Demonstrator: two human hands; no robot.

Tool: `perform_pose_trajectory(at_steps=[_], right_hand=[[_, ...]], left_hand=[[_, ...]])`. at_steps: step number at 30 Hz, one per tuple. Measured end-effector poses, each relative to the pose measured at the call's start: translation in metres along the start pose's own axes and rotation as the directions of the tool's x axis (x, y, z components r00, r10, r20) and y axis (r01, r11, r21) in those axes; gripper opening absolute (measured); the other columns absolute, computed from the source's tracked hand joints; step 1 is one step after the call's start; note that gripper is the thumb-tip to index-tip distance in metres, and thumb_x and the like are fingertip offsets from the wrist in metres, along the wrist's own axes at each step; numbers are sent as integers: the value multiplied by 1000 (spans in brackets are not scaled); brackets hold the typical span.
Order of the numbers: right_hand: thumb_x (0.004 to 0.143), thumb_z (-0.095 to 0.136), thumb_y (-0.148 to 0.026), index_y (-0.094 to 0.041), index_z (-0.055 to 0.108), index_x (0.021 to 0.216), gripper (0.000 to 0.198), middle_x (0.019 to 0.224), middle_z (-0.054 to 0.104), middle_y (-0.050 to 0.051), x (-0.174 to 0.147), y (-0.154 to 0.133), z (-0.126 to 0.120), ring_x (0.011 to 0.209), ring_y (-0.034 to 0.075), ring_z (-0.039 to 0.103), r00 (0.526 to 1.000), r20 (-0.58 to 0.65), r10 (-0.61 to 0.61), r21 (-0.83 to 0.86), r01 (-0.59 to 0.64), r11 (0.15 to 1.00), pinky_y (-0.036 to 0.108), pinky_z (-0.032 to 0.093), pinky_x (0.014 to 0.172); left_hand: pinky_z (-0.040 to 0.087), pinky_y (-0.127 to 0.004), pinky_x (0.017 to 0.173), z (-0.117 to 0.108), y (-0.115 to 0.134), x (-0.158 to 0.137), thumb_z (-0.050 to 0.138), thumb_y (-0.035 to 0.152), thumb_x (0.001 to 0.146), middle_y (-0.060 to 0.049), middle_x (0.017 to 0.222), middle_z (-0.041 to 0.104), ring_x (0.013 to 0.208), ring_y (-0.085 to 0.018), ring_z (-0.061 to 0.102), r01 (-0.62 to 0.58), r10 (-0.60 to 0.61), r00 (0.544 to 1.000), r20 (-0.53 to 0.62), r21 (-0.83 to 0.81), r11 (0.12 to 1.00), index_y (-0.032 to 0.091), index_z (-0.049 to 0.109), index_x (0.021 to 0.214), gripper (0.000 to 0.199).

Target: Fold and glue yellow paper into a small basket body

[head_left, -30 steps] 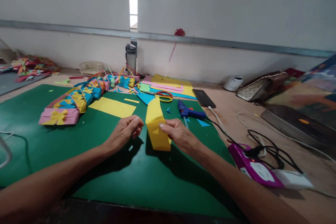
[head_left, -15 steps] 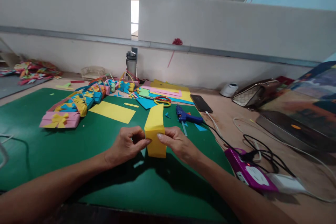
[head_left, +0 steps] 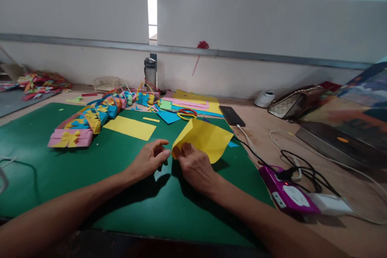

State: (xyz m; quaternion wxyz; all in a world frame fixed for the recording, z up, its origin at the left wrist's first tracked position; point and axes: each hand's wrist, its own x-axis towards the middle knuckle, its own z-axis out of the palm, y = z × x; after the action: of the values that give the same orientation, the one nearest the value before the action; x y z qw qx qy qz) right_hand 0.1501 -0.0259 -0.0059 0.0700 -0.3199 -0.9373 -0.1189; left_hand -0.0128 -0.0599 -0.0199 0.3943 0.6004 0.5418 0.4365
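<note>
A creased piece of yellow paper (head_left: 208,137) is raised above the green mat (head_left: 127,205), its broad side spread out to the right. My right hand (head_left: 196,165) has its fingers curled round the paper's near left edge and grips it. Just left of the paper, my left hand (head_left: 151,156) holds nothing, its thumb and fingers apart. A flat yellow paper rectangle (head_left: 130,128) lies on the mat beyond my left hand. The glue gun is almost wholly hidden behind the raised paper.
Small paper baskets with bows (head_left: 71,138) line the mat's left side. Scissors (head_left: 187,114) and coloured sheets (head_left: 196,102) lie at the back. To the right are a phone (head_left: 231,115), a purple power strip (head_left: 287,193) with cables, and a dark case (head_left: 329,145). A bottle (head_left: 150,73) stands behind.
The folded yellow paper has turned and opened out to the right in my right hand. My left hand has let go of it and its fingers have spread.
</note>
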Motion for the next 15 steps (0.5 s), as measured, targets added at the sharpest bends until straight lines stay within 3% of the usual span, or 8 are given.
perform_pose_trajectory(at_steps=[3, 9, 15], right_hand=[[87, 35, -9, -13, 58, 101, 27, 91, 57, 13, 5, -3, 9, 82, 23, 52, 992, 122, 18, 33, -23, 999, 31, 41, 61], [88, 35, -11, -13, 57, 103, 28, 94, 57, 14, 7, -5, 13, 89, 24, 52, 988, 153, 33, 79, -46, 996, 30, 42, 62], [92, 35, -21, -15, 61, 102, 29, 91, 60, 12, 7, -3, 14, 89, 24, 55, 986, 167, 9, 105, -27, 994, 32, 44, 68]], left_hand=[[39, -23, 51, 0, -2, 0, 56, 39, 74, 1, 69, 55, 57, -12, 49, -4, 4, 1000, 5, 116, 993, 11, 47, 115, 50], [36, -23, 51, 1, -3, 4, 56, 37, 74, 3, 60, 53, 55, -13, 48, 6, 17, 997, -70, 327, 945, 11, 52, 106, 42], [32, -22, 49, -1, -10, 10, 48, 41, 77, 0, 60, 56, 55, -12, 48, 34, -18, 999, -45, 392, 919, 13, 58, 69, 31]])
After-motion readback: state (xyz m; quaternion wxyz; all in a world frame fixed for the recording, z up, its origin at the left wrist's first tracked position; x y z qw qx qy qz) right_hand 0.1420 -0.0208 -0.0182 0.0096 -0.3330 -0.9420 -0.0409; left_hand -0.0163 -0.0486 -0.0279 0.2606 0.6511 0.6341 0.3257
